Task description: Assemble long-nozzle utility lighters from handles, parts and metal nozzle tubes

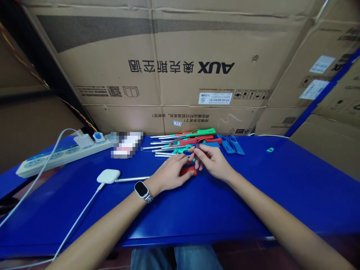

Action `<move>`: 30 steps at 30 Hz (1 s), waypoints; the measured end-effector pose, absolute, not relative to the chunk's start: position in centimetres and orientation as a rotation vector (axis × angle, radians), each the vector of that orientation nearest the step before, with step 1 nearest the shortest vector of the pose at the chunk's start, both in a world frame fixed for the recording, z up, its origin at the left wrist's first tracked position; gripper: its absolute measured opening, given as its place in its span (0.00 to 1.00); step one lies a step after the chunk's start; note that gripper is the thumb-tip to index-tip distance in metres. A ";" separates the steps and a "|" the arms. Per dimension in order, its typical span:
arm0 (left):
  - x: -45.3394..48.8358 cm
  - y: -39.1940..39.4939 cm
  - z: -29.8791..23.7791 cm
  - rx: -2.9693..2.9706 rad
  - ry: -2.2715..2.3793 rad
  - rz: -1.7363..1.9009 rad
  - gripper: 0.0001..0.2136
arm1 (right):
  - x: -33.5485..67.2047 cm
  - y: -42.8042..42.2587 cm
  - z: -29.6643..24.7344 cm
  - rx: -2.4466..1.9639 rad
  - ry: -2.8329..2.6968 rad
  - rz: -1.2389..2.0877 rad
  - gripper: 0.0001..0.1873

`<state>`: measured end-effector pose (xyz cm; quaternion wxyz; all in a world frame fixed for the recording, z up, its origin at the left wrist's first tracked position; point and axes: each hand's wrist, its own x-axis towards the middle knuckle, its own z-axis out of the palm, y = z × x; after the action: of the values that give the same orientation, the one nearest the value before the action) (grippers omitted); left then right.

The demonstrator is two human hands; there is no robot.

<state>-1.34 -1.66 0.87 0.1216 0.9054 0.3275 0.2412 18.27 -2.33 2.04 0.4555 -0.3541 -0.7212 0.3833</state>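
The right grip (211, 158) pinches a small purple piece (197, 145); the left grip (171, 170) curls palm-down over an orange lighter (191, 172) mid-bench (281, 187), rod toward a white case (108, 176). Other lighters (180, 143) crowd the far edge; both forearms (108, 221) slant from the near edge.

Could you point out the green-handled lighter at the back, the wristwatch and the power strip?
Green-handled lighter (204, 132): head view, on its green handle.
Wristwatch (141, 189): head view, on its dark face.
Power strip (63, 155): head view, on its white body between sockets.
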 end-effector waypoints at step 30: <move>1.0 -0.2 5.0 2.155 0.618 1.189 0.14 | 18.0 -2.8 2.1 -0.969 -1.708 0.770 0.15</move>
<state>1.03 -0.21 4.98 0.2975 0.8107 0.2326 0.4475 18.03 -2.79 2.13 0.4937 -0.3995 -0.7043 0.3173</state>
